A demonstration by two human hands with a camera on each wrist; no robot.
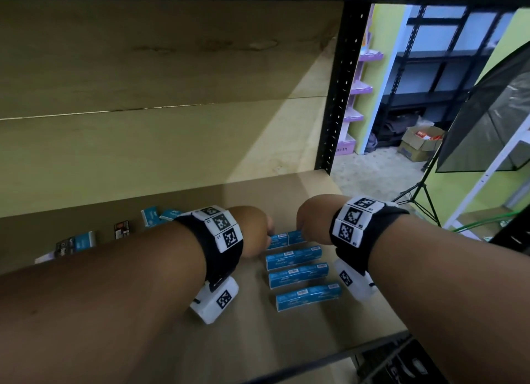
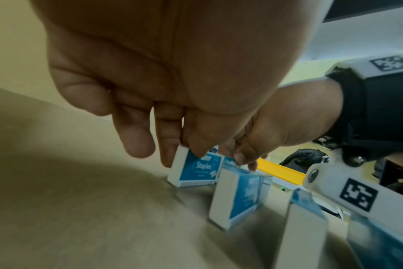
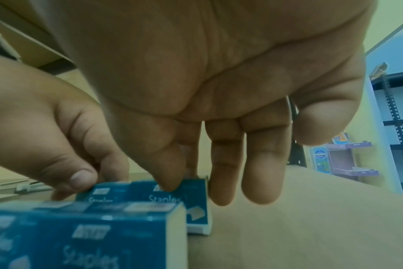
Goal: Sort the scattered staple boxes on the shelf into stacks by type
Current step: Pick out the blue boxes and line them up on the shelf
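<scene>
Several blue staple boxes stand on edge in rows on the wooden shelf (image 1: 243, 340): the nearest row (image 1: 308, 296), then a middle row (image 1: 298, 274), then a third row (image 1: 292, 257). The far row is two boxes side by side. My left hand (image 1: 258, 231) pinches the left box (image 2: 196, 169) between thumb and fingers. My right hand (image 1: 311, 221) pinches the right box (image 3: 196, 200) at its top edge. Both boxes rest on the shelf. Further boxes lie scattered at the left: a blue box (image 1: 149, 216), a dark box (image 1: 122, 229) and a blue box (image 1: 83, 240).
A black perforated post (image 1: 341, 82) marks the shelf's right end, and the back panel stands close behind the boxes. Beyond the post are a purple display stand (image 1: 361, 91), a cardboard box (image 1: 421, 143) on the floor and a softbox light (image 1: 487, 120) on a tripod.
</scene>
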